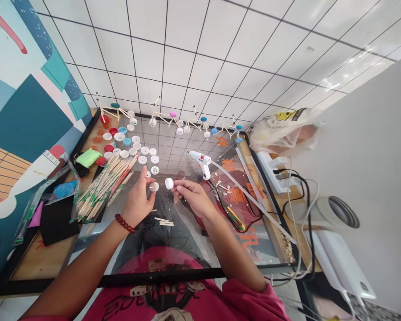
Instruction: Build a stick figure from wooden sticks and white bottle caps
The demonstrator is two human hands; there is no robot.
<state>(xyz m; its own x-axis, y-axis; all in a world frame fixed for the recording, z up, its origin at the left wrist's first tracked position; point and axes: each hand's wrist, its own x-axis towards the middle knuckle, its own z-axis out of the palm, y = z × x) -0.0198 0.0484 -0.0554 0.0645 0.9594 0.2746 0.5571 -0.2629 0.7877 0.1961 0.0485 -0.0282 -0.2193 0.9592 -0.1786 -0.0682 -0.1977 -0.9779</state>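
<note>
White plastic cap [169,183] pinched in your right grip [195,196], between thumb and fingers. Your left grip [138,200] holds a second cap [154,187], index finger extended. Both caps are over the counter [173,276], near each other but apart. Glue gun [200,158] lies ahead of your right hand; wooden sticks [103,187] lie left; loose caps [154,159] spread beyond your left hand.

Lettering [125,307] on the shirt [205,305] isn't clearly legible.

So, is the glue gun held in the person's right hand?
No, the right hand holds a white cap, while the glue gun lies apart.
</note>
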